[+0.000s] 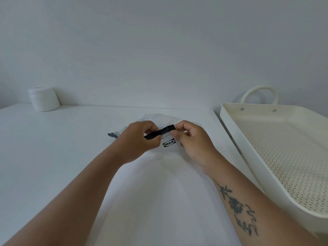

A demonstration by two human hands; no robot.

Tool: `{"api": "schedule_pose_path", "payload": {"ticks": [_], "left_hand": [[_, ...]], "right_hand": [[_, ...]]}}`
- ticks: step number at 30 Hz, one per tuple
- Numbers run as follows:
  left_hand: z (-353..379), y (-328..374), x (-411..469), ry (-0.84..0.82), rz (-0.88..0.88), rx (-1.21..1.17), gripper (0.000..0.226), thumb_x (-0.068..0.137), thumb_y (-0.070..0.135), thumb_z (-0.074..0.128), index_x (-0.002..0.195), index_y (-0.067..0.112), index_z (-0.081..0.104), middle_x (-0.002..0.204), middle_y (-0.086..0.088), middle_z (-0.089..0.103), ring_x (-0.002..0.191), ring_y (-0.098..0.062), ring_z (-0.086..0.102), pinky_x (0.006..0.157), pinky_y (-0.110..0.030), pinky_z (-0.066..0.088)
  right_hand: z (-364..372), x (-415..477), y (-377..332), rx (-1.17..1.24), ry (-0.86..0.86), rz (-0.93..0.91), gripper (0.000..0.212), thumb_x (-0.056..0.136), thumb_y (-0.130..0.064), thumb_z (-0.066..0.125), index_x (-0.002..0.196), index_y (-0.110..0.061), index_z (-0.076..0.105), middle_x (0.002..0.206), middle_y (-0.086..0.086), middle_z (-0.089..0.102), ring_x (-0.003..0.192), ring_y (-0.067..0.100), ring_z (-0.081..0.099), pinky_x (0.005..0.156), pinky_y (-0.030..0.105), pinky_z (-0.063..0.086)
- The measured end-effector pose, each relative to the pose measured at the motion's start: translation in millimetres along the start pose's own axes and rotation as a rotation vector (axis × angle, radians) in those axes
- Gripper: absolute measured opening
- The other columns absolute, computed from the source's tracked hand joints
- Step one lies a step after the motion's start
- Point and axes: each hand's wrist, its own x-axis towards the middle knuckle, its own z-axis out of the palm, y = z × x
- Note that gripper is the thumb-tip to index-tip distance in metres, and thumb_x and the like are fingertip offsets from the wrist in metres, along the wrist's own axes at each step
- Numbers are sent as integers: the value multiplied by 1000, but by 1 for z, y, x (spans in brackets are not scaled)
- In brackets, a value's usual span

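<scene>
Your left hand [140,140] and right hand [190,139] each pinch an end of the black strip [159,133], held tilted just above the white bag [168,148], perhaps its seal, on the table [53,157].

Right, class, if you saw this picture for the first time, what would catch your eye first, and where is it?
At the centre, the left hand and right hand pinch a black strip over a white bag with a black label. A cream tray with holes stands at the right edge, and a flower tattoo marks the right forearm.
</scene>
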Motion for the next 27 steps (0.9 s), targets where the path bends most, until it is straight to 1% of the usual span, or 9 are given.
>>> {"api": "schedule_pose_path", "payload": {"ticks": [4, 7, 9, 14, 17, 19, 21, 24, 27], "left_hand": [[-1, -6, 2, -5, -23, 19, 14, 82, 25, 67, 71, 31, 61, 75, 7, 66, 37, -3, 39, 36, -10, 28], [0, -8, 2, -13, -27, 22, 13, 81, 25, 66, 71, 29, 60, 79, 3, 68, 39, -1, 41, 37, -9, 29], [0, -9, 2, -18, -22, 31, 13, 81, 25, 65, 71, 29, 59, 80, 2, 68, 40, -1, 42, 39, -10, 31], [-4, -11, 2, -8, -30, 3, 17, 81, 27, 68, 67, 33, 60, 77, 15, 69, 39, 1, 43, 40, -10, 33], [-5, -13, 0, -14, -14, -3, 10, 79, 27, 68, 75, 35, 64, 80, 22, 68, 43, -1, 45, 43, -11, 36], [-3, -10, -1, 6, 18, -27, 9, 80, 29, 70, 84, 35, 66, 83, 20, 69, 53, 1, 53, 50, -10, 40], [2, -6, 0, 35, 43, -50, 7, 82, 30, 73, 86, 34, 68, 84, 17, 69, 65, 4, 58, 57, -8, 42], [6, -2, 0, 51, 43, -40, 9, 86, 26, 69, 81, 33, 69, 81, 21, 69, 65, 9, 58, 58, -2, 38], [8, -3, 1, 35, 47, -33, 6, 85, 26, 69, 81, 31, 69, 77, 22, 68, 63, 9, 56, 57, -2, 38]], "right_hand": [[3, 0, 0, 1, 16, 11, 16, 91, -22, 64, 78, -29, 68, 56, -18, 55, 53, -1, 45, 52, 9, 36], [2, 0, 0, 18, 16, 16, 14, 91, -20, 63, 81, -27, 69, 56, -18, 55, 53, -2, 47, 54, 9, 38], [1, 0, -1, 35, 33, 15, 11, 91, -18, 63, 83, -23, 70, 62, -15, 57, 53, -3, 48, 55, 8, 39], [0, 0, -1, 55, 48, 13, 10, 91, -18, 62, 86, -21, 70, 75, -9, 62, 59, 1, 51, 58, 9, 41], [-1, 0, 1, 11, 32, 2, 14, 91, -18, 63, 81, -25, 70, 63, -16, 59, 52, -4, 48, 54, 6, 38], [-1, 0, 2, 50, -2, 9, 15, 91, -16, 64, 81, -25, 71, 56, -20, 57, 51, -5, 48, 53, 5, 37], [2, -1, 4, 87, -32, 24, 14, 90, -15, 65, 82, -23, 73, 54, -21, 57, 51, -6, 50, 53, 4, 37], [6, -2, 4, 138, -35, 19, 11, 87, -11, 67, 85, -18, 75, 61, -14, 62, 52, -7, 53, 54, 4, 39], [7, -1, 4, 197, -35, 21, 5, 85, -8, 71, 89, -10, 73, 78, 3, 70, 61, -3, 60, 57, 6, 42]]}}
